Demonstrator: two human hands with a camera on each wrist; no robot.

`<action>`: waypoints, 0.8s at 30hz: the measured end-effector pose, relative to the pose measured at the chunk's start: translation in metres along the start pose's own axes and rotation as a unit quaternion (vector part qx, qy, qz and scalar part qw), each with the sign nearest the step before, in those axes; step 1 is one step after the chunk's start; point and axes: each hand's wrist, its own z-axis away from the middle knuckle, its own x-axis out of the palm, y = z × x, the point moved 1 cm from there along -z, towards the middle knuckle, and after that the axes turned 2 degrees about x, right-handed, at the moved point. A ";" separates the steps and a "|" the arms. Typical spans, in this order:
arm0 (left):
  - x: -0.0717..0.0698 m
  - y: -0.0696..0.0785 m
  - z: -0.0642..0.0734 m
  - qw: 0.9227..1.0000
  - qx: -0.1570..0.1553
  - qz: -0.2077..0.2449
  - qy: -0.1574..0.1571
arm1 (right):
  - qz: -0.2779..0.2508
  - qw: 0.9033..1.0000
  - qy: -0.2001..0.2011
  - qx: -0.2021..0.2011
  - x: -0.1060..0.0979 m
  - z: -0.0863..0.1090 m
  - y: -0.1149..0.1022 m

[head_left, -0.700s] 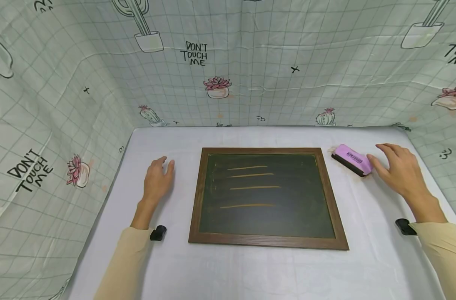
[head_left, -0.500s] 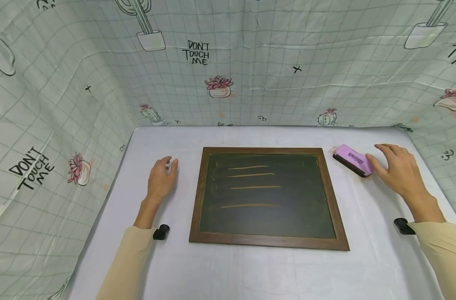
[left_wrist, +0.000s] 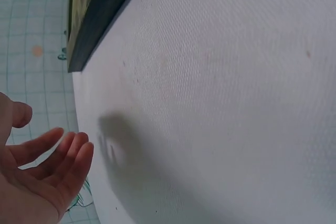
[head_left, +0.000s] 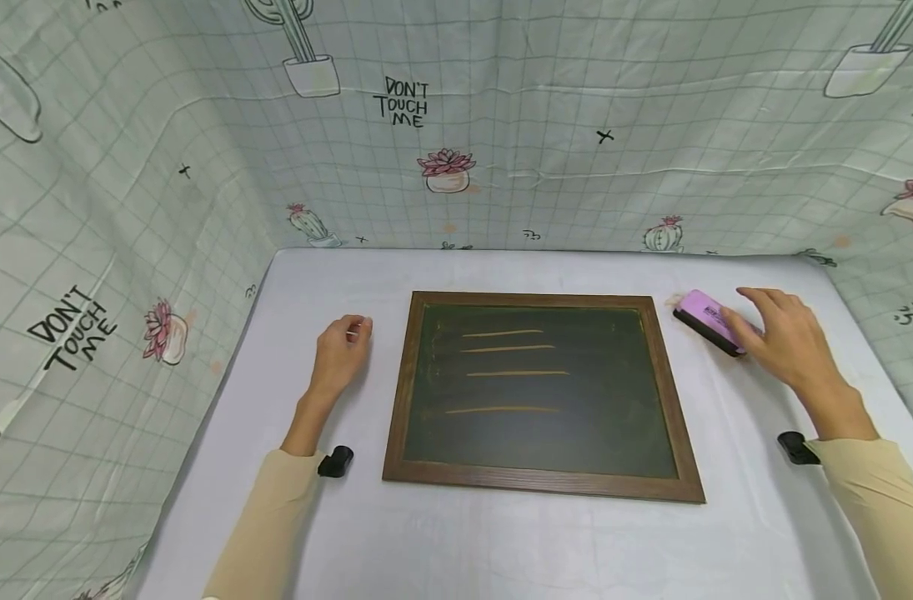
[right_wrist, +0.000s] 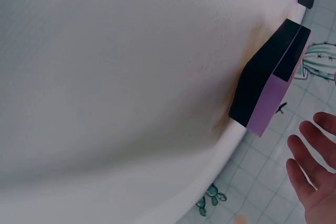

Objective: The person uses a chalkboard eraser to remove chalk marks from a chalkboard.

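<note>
A purple eraser with a dark felt base [head_left: 705, 315] lies at an angle on the white table, off the right side of the chalkboard. Over its right end hovers my right hand [head_left: 788, 340], fingers loosely bent and the thumb overlapping the eraser in the head view. The right wrist view shows a gap between those fingers [right_wrist: 302, 161] and the eraser [right_wrist: 269, 80]. Left of the board, my left hand [head_left: 339, 357] holds nothing, its thumb and fingers relaxed above the table. The wood-framed chalkboard [head_left: 614, 433] lies flat, with several yellow chalk lines across it.
The white table [head_left: 501, 550] reaches to a grid-patterned cloth [head_left: 531, 100] that hangs behind and along both sides. Faint chalk dust [right_wrist: 231, 98] marks the tabletop beside the eraser. Black wrist cameras [head_left: 336, 462] sit at both sleeves.
My right hand has shifted left, its thumb now overlapping the eraser. My left hand has moved right towards the board, thumb and fingers drawing closer together. The head view has tilted slightly.
</note>
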 end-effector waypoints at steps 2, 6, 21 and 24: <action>0.001 0.001 0.001 1.000 -0.002 0.001 -0.001 | -0.002 1.000 -0.006 0.000 0.001 0.000 -0.001; 0.003 0.004 0.003 1.000 -0.006 0.004 -0.010 | -0.004 1.000 -0.014 -0.006 0.005 -0.001 -0.003; 0.017 0.012 0.007 0.998 -0.023 0.043 -0.039 | 0.006 0.999 -0.041 -0.020 0.017 -0.009 -0.010; 0.020 0.012 0.007 0.998 -0.023 0.044 -0.044 | 0.010 0.998 -0.053 -0.014 0.019 -0.010 -0.009</action>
